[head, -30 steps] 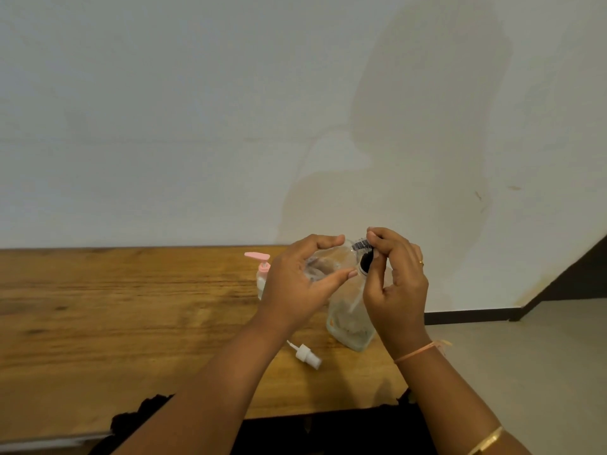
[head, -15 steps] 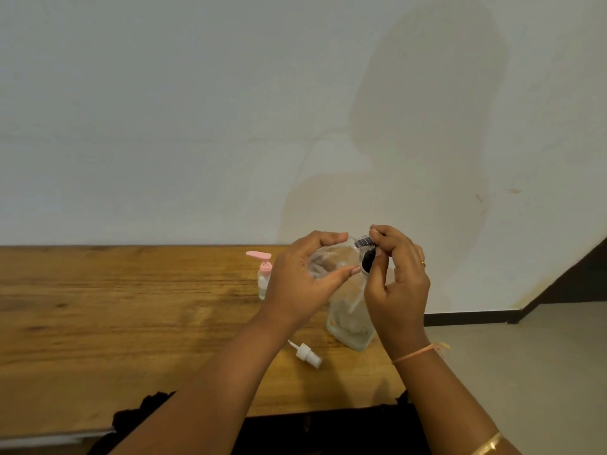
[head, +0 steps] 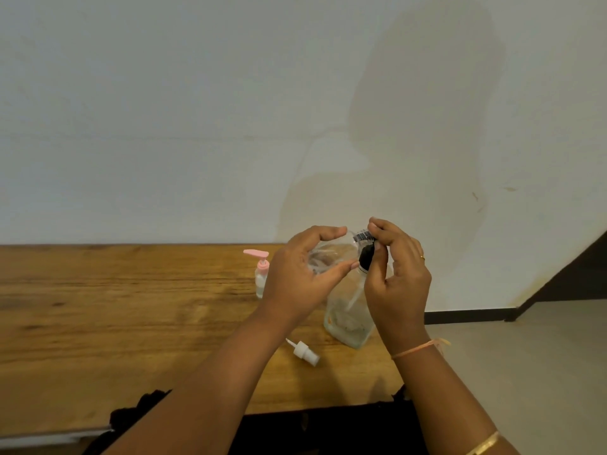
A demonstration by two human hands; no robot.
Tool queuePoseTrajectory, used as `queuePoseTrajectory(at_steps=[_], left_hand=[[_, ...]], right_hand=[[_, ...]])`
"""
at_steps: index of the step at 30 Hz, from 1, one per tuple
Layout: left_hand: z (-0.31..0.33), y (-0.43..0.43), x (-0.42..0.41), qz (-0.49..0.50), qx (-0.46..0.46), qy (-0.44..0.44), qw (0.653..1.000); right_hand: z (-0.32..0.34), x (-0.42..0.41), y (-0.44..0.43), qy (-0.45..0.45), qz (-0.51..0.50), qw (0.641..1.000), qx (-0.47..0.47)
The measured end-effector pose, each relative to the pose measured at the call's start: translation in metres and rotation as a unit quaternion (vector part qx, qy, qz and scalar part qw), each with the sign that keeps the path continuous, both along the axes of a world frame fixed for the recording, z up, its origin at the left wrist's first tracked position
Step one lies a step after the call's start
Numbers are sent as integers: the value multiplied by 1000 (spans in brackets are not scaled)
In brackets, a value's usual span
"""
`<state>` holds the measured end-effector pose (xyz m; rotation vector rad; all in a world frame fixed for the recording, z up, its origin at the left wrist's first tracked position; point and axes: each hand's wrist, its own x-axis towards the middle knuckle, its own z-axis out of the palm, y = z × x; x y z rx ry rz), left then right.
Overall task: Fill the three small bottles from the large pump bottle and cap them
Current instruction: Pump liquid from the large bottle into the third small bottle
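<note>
The large clear pump bottle (head: 347,320) stands on the wooden table (head: 131,323) near its right end. My right hand (head: 399,277) pinches its black pump head (head: 365,256), fingers curled over the top. My left hand (head: 295,277) grips a small clear bottle (head: 330,252) and holds it tilted, with its mouth up against the pump head. A small bottle with a pink pump (head: 261,274) stands upright behind my left hand. A loose white spray cap (head: 305,352) lies on the table below my hands.
A pale wall rises right behind the table. The table's right end is just past the large bottle, with grey floor (head: 525,372) beyond it. Dark cloth (head: 141,412) hangs at the table's front edge.
Both hands and the small bottle have lifted slightly at the pump head. The pink-pump bottle and white cap have not moved.
</note>
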<state>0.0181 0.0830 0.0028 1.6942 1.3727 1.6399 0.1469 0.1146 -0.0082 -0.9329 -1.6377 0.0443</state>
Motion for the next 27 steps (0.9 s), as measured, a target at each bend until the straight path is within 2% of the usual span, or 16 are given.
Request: queuePoseTrajectory(at_steps=[7,17,27], left_hand=[[-4,2,3,-2,-34,-6,999],[-2,3,2,6,-7,-1,1000],[-6,2,7,14,-44,-4,999]], right_hand=[[-15,2,9,11,4,1000,14],[1,1,1,17,-1,1000,-18],[-14,4,9,17,13,1000,-18]])
